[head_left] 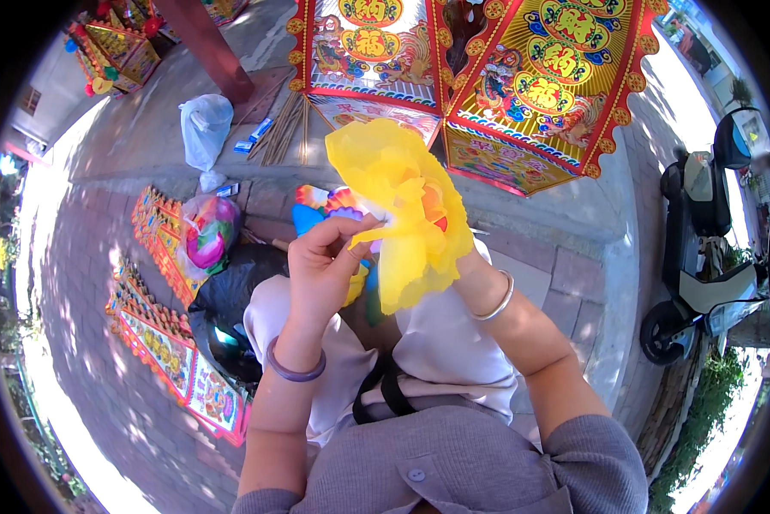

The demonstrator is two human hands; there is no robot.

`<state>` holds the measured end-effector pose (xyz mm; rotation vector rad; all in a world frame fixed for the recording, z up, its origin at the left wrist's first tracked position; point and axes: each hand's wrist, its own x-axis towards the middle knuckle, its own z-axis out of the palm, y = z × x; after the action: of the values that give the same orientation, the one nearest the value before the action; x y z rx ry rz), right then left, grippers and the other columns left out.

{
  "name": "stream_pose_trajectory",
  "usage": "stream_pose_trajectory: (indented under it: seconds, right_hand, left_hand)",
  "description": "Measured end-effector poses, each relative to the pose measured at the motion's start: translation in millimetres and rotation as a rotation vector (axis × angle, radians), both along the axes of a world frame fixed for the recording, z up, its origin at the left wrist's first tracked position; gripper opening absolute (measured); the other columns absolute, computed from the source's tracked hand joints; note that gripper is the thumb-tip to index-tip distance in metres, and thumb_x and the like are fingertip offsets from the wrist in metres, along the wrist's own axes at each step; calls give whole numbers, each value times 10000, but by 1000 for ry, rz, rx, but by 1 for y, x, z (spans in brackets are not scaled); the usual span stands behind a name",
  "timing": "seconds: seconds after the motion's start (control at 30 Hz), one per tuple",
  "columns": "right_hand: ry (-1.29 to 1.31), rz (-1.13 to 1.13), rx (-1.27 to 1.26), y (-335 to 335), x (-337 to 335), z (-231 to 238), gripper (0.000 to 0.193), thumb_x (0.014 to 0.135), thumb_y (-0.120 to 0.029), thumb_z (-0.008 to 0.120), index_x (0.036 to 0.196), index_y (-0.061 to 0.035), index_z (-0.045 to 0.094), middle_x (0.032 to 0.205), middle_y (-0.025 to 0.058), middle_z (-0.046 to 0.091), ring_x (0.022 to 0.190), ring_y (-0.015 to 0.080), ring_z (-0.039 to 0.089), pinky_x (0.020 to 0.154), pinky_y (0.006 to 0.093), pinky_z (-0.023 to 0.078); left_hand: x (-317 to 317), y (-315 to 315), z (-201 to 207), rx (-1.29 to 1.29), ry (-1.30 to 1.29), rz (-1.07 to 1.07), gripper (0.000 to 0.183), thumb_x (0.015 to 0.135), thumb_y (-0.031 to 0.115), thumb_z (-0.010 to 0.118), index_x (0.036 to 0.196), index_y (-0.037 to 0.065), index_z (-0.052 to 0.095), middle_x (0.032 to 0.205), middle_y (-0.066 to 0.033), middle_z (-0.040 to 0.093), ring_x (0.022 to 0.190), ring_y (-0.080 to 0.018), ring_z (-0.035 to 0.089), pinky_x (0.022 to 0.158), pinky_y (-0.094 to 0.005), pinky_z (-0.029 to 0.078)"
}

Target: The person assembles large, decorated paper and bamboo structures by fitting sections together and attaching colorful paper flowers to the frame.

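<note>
Centrally, ruffled yellow tissue-like flower with orange-red middle (406, 201) over lap (453, 347), long axis roughly fore-and-aft. Left hand (323, 257) pinches its left edge; bloom spreads rightward. Right hand (472, 267) behind it, fingers hidden, grip can't be told.

Grey brick paving (89, 343) covered the ground across the left of the frame, speckled with dappled sunlight (136, 421). A raised concrete platform (153, 141) stretched along the top, where a dark red pillar (206, 51) slanted through the upper left; a pale wall (55, 81) stood farther left. Glare bleached strips (42, 343) at both sides. Leafy green shrubs (712, 403) grew lower right.
</note>
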<state>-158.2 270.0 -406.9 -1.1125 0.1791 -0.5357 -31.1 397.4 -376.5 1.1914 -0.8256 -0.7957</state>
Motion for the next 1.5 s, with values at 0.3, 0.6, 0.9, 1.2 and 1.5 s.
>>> stream_pose_trajectory:
  seconds: [0.3, 0.6, 0.9, 1.2, 1.5]
  right_hand:
    - [-176, -440, 264, -20, -39, -12, 320, 827, -52, 691, 1125, -31, 577, 968, 97, 643, 791, 180, 630, 701, 273, 513]
    - [-305, -879, 208, -87, -69, -100, 455, 961, -351, 472, 1276, -23, 493, 1169, 116, 596, 981, 233, 606, 871, 369, 505]
    - [-695, -919, 354, -137, -16, -108, 422, 919, -230, 585, 1249, 17, 497, 1135, 114, 590, 1017, 241, 600, 887, 349, 502]
    - [-806, -811, 621, -157, 16, -130, 353, 912, -228, 599, 1145, 33, 555, 1089, 126, 601, 971, 259, 609, 868, 348, 509]
    - [-866, -708, 697, -163, 16, -148, 405, 922, -274, 586, 1196, 18, 527, 1078, 112, 615, 992, 276, 615, 893, 361, 511]
  left_hand:
    - [-21, -60, -6, -14, -755, 10, 73, 796, -18, 672, 867, -4, 681, 734, -83, 645, 619, -143, 605, 573, -236, 462]
    - [-17, -154, -58, 221, -576, -85, 95, 861, 47, 644, 940, 3, 672, 743, -42, 655, 661, -76, 595, 586, -200, 447]
    - [-8, -258, -102, -32, -635, 170, 320, 791, 40, 694, 1092, -29, 612, 1039, -141, 640, 893, -184, 656, 755, -281, 531]
    - [-8, -265, -113, 73, -561, 181, 251, 866, 19, 629, 1105, -54, 619, 907, -90, 686, 779, -100, 639, 712, -220, 512]
    - [-17, -265, -111, -3, -513, 146, 225, 862, -5, 636, 1085, -41, 639, 866, -47, 671, 733, -60, 591, 678, -194, 485]
